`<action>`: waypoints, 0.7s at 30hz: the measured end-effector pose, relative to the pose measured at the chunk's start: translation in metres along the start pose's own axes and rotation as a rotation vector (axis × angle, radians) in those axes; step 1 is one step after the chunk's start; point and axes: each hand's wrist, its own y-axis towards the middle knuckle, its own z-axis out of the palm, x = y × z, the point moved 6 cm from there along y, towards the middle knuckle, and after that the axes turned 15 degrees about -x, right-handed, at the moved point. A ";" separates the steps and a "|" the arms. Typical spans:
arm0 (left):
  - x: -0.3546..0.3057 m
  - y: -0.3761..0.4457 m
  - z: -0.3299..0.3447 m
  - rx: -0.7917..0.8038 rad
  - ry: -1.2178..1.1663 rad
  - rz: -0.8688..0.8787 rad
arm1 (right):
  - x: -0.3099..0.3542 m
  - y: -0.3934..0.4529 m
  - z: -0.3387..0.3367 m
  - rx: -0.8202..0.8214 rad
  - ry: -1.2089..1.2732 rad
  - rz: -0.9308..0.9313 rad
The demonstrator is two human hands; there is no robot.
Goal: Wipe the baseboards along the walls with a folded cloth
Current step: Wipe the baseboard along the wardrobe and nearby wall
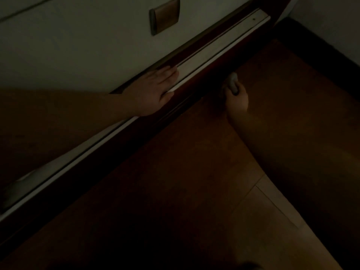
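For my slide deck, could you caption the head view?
Left hand flat on the pale track; right hand presses a cloth against the dark baseboard.

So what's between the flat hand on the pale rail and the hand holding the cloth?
In the head view, only the dark wooden baseboard lies between the left hand and the right hand gripping the cloth.

- One view only, worn on my head.
- It faces forward and down, close above the floor [194, 182].
- The baseboard [204, 78] crosses it diagonally, lower left to upper right.
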 end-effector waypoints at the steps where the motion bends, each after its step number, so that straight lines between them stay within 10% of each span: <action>1: 0.000 0.000 -0.001 -0.015 -0.008 -0.001 | 0.006 0.002 0.006 0.022 0.018 0.002; 21: -0.007 0.002 -0.007 -0.060 -0.033 0.041 | 0.000 -0.180 0.050 0.186 0.007 0.047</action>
